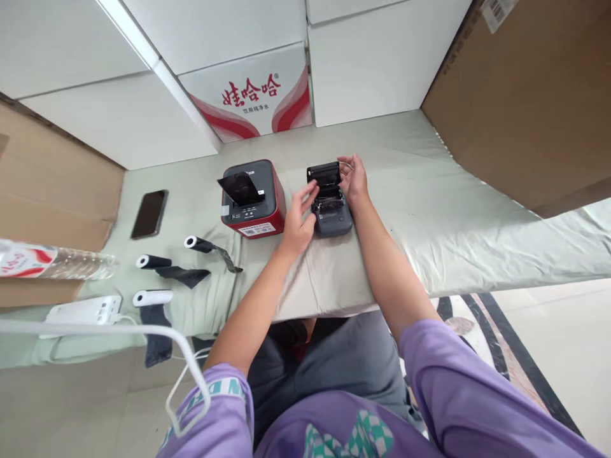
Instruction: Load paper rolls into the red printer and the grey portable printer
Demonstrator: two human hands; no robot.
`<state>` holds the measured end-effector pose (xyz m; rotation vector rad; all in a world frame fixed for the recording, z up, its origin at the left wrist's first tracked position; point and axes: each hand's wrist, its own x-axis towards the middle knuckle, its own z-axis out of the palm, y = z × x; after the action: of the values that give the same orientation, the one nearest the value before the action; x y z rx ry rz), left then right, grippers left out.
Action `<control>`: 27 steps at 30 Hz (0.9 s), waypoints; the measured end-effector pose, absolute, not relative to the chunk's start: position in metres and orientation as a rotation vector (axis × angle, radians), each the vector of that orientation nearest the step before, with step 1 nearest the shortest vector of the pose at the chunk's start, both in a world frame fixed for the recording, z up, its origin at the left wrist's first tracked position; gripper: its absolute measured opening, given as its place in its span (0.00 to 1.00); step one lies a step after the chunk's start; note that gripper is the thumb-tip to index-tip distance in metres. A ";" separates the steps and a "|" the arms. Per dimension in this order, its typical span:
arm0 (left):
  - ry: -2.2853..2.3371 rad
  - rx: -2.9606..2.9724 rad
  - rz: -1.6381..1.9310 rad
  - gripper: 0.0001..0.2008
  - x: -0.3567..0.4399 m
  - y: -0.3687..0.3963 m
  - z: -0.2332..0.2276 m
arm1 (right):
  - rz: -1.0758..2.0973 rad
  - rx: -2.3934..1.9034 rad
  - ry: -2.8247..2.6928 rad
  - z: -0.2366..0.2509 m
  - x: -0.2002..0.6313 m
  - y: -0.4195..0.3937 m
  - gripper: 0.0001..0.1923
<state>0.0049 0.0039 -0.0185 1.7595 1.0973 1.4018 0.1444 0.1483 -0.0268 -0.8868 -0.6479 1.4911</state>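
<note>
A small dark grey thermal printer rests on the covered surface in front of me, its black lid raised and the paper bay exposed. On its left side, my left hand has its fingers stretched and apart, the tips at the lid and the body's edge. My right hand curls its fingers round the lid's right edge; part of them is hidden behind it. Just left of my left hand stands a larger red and black printer, with a dark strip sticking up from its top.
Left of the printers lie a phone, two dark paper rolls and a white-ended roll with a dark tail. A water bottle, power strip and white cable are further left. Cartons border the surface.
</note>
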 end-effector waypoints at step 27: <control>1.687 2.403 0.006 0.07 0.040 0.086 0.064 | 1.588 -0.793 -0.470 -0.025 0.152 0.153 0.26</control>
<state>0.0397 0.0856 0.0643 2.4030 1.6874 0.0059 0.1519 0.1533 -0.0254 -0.7928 -0.4696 1.5881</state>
